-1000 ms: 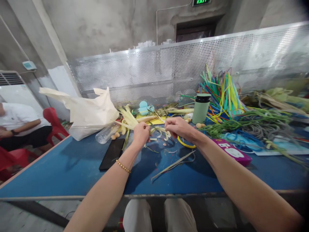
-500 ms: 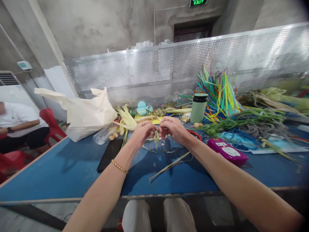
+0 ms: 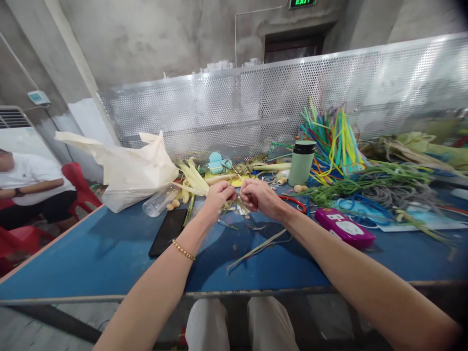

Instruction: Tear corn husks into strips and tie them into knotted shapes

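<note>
My left hand [image 3: 218, 195] and my right hand [image 3: 259, 196] are closed and nearly touching above the blue table [image 3: 102, 253], pinching thin pale leaf strips [image 3: 234, 204] between their fingertips. A beaded bracelet [image 3: 183, 250] sits on my left wrist. Loose pale strips [image 3: 256, 247] lie on the table just below my hands. A heap of pale yellow leaves [image 3: 193, 179] lies right behind my left hand.
A black phone [image 3: 168, 231], a clear bottle [image 3: 158, 201] and a white bag [image 3: 131, 168] lie left. A green flask [image 3: 302, 163], coloured strips [image 3: 332, 139], green cords [image 3: 369, 185] and a magenta box [image 3: 344, 227] lie right. A perforated metal screen [image 3: 278, 102] backs the table. A seated person [image 3: 29, 187] is far left.
My hands came together from a spread position, the right moving left toward the left hand, and now work close over the strips. The view shifted slightly.
</note>
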A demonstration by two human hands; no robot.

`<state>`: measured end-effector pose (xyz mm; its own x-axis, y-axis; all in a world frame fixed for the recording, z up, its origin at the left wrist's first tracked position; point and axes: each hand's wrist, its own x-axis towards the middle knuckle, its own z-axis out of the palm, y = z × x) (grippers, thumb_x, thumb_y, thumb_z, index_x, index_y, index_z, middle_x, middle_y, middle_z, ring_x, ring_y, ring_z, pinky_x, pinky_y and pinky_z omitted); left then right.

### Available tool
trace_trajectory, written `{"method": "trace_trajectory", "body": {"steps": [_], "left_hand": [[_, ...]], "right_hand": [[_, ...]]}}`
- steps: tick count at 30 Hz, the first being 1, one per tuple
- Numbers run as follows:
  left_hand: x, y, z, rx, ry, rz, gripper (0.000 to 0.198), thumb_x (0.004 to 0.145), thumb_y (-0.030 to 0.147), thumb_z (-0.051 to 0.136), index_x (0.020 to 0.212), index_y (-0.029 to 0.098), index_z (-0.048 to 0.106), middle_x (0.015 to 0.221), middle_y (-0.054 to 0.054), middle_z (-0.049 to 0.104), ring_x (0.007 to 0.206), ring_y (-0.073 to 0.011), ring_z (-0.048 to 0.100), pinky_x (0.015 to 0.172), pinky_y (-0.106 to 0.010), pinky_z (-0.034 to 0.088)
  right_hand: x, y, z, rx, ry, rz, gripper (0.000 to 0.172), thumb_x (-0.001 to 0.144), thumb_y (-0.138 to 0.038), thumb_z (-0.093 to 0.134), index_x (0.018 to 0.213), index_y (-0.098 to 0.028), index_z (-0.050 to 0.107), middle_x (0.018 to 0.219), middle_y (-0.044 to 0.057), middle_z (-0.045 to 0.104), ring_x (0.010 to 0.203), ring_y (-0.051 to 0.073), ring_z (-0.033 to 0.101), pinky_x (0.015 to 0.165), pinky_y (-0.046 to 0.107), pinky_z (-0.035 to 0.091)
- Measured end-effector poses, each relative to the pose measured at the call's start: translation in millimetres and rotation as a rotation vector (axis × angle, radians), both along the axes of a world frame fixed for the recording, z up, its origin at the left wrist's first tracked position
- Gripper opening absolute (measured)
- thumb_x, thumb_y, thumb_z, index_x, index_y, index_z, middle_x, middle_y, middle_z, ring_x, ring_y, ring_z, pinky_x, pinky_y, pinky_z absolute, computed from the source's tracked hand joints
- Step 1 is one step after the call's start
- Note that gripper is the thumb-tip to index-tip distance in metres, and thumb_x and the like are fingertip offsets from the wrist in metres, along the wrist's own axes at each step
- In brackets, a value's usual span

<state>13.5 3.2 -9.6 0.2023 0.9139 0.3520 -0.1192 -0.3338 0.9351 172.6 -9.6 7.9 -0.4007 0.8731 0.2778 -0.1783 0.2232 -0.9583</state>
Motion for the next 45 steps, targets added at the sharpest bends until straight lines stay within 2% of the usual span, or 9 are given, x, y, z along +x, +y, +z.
{"method": "trace_trajectory", "body": {"steps": [6,18,23,26,29,31,35,39,45], "left_hand": [[-2.0,1.0,-0.3,0.064,0.085,0.054,0.026,0.076,0.031,0.064,0.057,0.018,0.05,0.054,0.001,0.052,0.049,-0.0089,0.036,0.051,-0.025,0.025],[-4.5,-0.8,3.8,0.104,0.211,0.142,0.028,0.08,0.023,0.059,0.054,0.018,0.049,0.049,0.002,0.045,0.047,-0.0088,0.032,0.051,-0.025,0.023],[-8.9,-5.6,6.3,-0.032,0.199,-0.002,0.029,0.082,0.032,0.065,0.06,0.016,0.055,0.049,0.002,0.046,0.044,-0.0072,0.033,0.048,-0.025,0.022],[-8.0,-9.6,7.5,-0.082,0.191,-0.101,0.027,0.077,0.032,0.071,0.062,0.016,0.056,0.052,0.002,0.048,0.046,-0.007,0.039,0.048,-0.024,0.028],[-4.4,-13.9,8.1,-0.054,0.226,-0.13,0.026,0.069,0.027,0.078,0.065,0.015,0.056,0.055,0.003,0.051,0.049,-0.0072,0.044,0.05,-0.023,0.031],[-2.4,-15.7,8.3,0.0,0.262,-0.113,0.026,0.072,0.027,0.076,0.063,0.015,0.055,0.053,0.002,0.051,0.049,-0.0077,0.045,0.05,-0.023,0.032],[-3.2,-14.2,9.5,0.053,0.284,-0.078,0.023,0.079,0.028,0.069,0.064,0.015,0.059,0.051,0.0,0.055,0.048,-0.0093,0.047,0.051,-0.024,0.036],[-5.4,-10.3,9.2,0.048,0.239,-0.082,0.02,0.075,0.028,0.075,0.068,0.014,0.062,0.053,0.0,0.057,0.048,-0.0099,0.05,0.051,-0.024,0.038],[-5.9,-8.6,7.2,-0.04,0.113,-0.034,0.025,0.071,0.025,0.079,0.072,0.016,0.056,0.053,0.0,0.061,0.047,-0.0104,0.053,0.052,-0.023,0.041]], "right_hand": [[1.7,3.2,-3.7,0.019,-0.046,-0.002,0.008,0.067,-0.019,0.054,0.067,-0.02,0.047,0.048,-0.007,0.043,0.037,0.006,0.032,0.033,0.02,0.023],[1.9,0.5,-0.4,0.026,-0.1,-0.024,0.007,0.066,-0.017,0.053,0.065,-0.021,0.047,0.048,-0.007,0.046,0.035,0.007,0.034,0.032,0.02,0.023],[8.4,0.9,4.0,0.043,-0.135,-0.084,0.004,0.069,-0.022,0.057,0.069,-0.018,0.057,0.058,-0.001,0.061,0.043,0.01,0.049,0.038,0.022,0.035],[9.0,-0.5,8.4,0.145,-0.186,-0.176,0.007,0.07,-0.024,0.058,0.07,-0.018,0.062,0.052,-0.003,0.055,0.043,0.011,0.046,0.041,0.024,0.035],[5.9,-5.2,12.7,0.297,-0.296,-0.259,0.007,0.069,-0.023,0.062,0.065,-0.017,0.061,0.052,-0.004,0.051,0.044,0.008,0.041,0.043,0.024,0.032],[4.6,-7.9,14.8,0.346,-0.337,-0.241,0.01,0.073,-0.025,0.063,0.068,-0.017,0.062,0.056,-0.003,0.053,0.046,0.008,0.043,0.046,0.024,0.033],[9.0,-1.2,14.5,0.433,-0.384,-0.234,0.016,0.082,-0.025,0.057,0.091,-0.018,0.068,0.065,-0.001,0.06,0.055,0.012,0.051,0.054,0.026,0.04],[16.3,14.6,8.3,0.729,-0.544,-0.194,0.011,0.076,-0.015,0.063,0.079,-0.019,0.072,0.079,0.003,0.065,0.073,0.015,0.055,0.07,0.028,0.042],[16.6,11.3,5.3,0.746,-0.672,-0.353,0.01,0.079,-0.019,0.062,0.071,-0.017,0.068,0.059,-0.002,0.055,0.055,0.01,0.043,0.056,0.024,0.03]]}}
